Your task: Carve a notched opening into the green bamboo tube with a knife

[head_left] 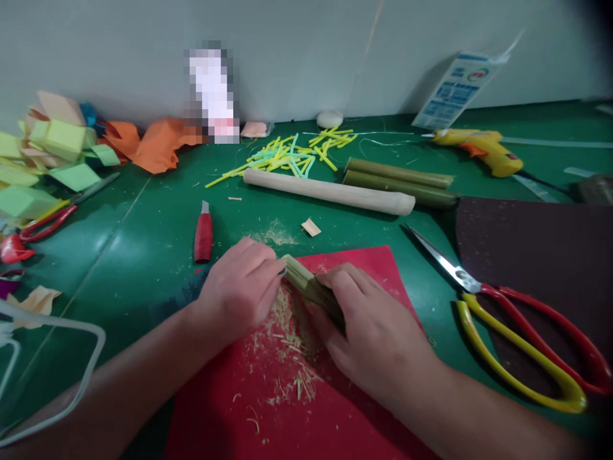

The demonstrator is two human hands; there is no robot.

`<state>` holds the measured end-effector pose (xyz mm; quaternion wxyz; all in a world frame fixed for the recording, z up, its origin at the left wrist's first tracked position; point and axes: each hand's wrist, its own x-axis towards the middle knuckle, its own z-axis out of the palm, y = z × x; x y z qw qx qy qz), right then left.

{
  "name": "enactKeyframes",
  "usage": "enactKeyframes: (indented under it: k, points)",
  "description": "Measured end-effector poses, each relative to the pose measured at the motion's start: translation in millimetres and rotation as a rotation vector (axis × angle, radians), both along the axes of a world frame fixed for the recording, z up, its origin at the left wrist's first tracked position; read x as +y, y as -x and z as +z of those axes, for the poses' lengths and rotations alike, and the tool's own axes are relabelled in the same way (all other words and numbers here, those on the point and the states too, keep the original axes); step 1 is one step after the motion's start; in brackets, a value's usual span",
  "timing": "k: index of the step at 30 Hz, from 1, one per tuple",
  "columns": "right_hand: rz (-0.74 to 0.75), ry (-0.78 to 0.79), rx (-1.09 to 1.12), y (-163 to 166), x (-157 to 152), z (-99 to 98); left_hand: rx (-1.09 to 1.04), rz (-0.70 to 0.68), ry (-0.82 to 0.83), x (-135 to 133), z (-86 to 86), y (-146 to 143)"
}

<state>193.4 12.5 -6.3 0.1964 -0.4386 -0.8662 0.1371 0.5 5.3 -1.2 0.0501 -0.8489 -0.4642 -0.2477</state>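
My right hand (371, 322) is wrapped round a short split piece of bamboo (306, 284), holding it slanted over a red mat (306, 409). My left hand (242, 284) is closed in a fist against the bamboo's upper end, with a small dark tip showing at its fingers; what it grips is too hidden to name. Pale shavings (287, 358) lie scattered on the mat under both hands.
On the green table: a red-handled knife (203, 235), a wooden rod (330, 190), two green bamboo sticks (400, 180), cut straws (287, 153), red-and-yellow scissors (517, 319) on a dark sheet (536, 255), a yellow glue gun (479, 148), coloured paper (52, 160) and another pair of scissors (48, 220) at left.
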Motion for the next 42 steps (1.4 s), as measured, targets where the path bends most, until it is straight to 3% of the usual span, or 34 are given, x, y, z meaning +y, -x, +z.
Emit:
enactKeyframes:
  k: [18,30,42]
  points:
    - [0.032,0.03,0.027,-2.5,-0.3,-1.6,0.093,0.025,-0.128,2.2,-3.5,11.5]
    - [0.031,0.053,0.011,-3.5,0.1,0.1,-0.169,-0.062,0.136,-1.7,-2.0,18.7]
    - [0.026,0.071,0.009,-4.3,-0.2,0.1,-0.077,-0.021,0.067,1.2,-3.9,23.7]
